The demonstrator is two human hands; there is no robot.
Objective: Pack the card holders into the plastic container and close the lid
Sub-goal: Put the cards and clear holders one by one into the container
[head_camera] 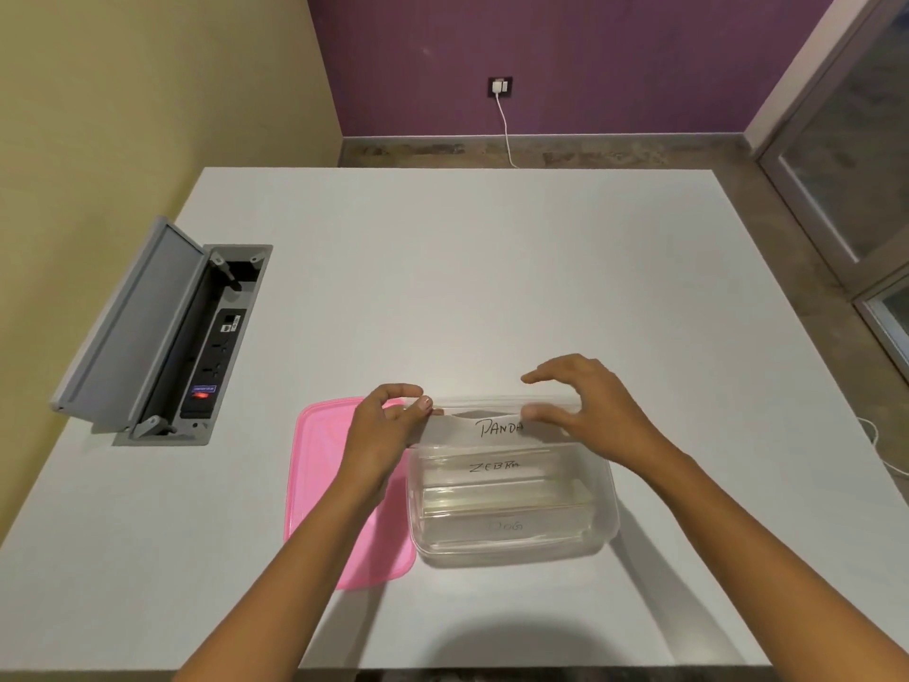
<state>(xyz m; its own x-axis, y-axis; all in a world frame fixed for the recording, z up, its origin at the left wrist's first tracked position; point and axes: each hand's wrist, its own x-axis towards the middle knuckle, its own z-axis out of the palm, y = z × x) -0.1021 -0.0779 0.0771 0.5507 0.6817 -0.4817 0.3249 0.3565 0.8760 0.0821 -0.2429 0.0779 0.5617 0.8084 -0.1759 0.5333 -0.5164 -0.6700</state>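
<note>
A clear plastic container (602,514) stands on the white table near its front edge. Inside lie clear card holders, one labelled ZEBRA (492,467) and one labelled DOG (506,526). A third card holder labelled PANDA (487,428) is held tilted over the container's far rim. My left hand (383,435) pinches its left end and my right hand (585,415) grips its right end, fingers arched above it. The pink lid (319,465) lies flat on the table to the left of the container, partly under my left forearm.
An open grey power-socket box (162,337) with its flap raised is set into the table (492,287) at the left. A white cable (880,450) lies at the table's right edge. Beyond the table stand a purple wall, a wall socket and a glass door.
</note>
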